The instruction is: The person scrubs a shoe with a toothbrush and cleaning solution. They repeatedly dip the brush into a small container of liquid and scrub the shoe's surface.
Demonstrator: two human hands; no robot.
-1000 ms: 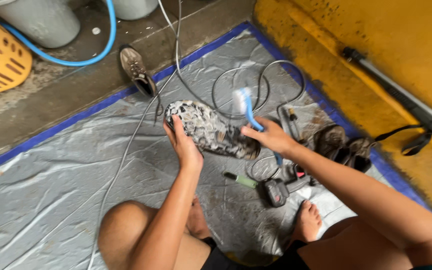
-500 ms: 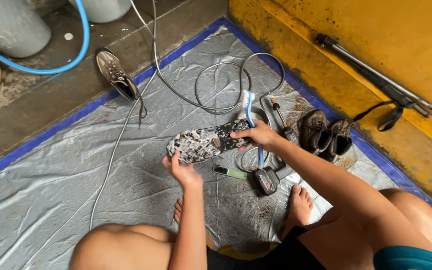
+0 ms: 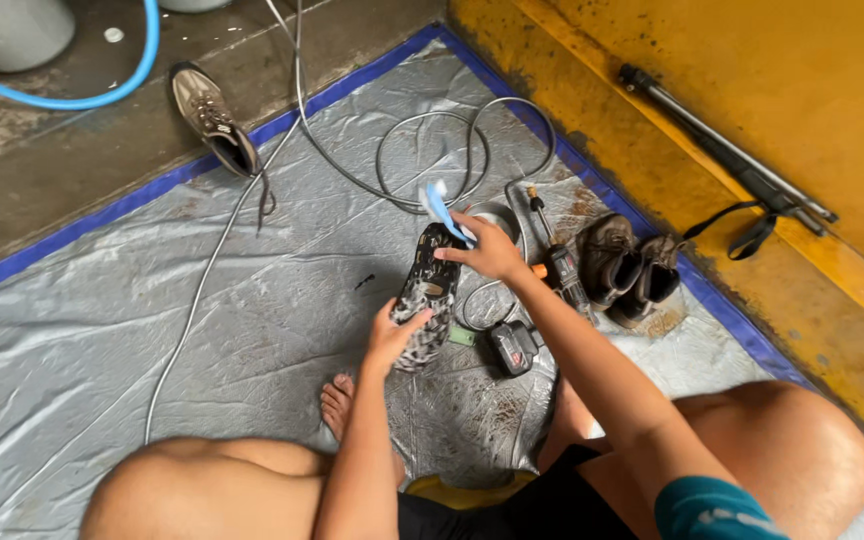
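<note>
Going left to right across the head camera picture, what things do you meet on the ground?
Blue hose → lone brown shoe → patterned shoe held by left hand → right hand with blue brush → pair of dirty boots → black rod.

On the tarp (image 3: 102,330), near its middle, the left hand (image 3: 392,335) grips the near end of a shoe (image 3: 426,296) while the right hand (image 3: 490,250), at the shoe's far end, holds a brush (image 3: 440,208) against it. A coiled cable (image 3: 422,150) lies behind them toward the tarp's far corner, with a sprayer tool (image 3: 550,262) and a pair of boots (image 3: 624,266) to the right by the tarp's right edge. A single shoe (image 3: 214,120) straddles the tarp's far edge on the left, and a hose (image 3: 72,95) lies beyond it on the floor.
</note>
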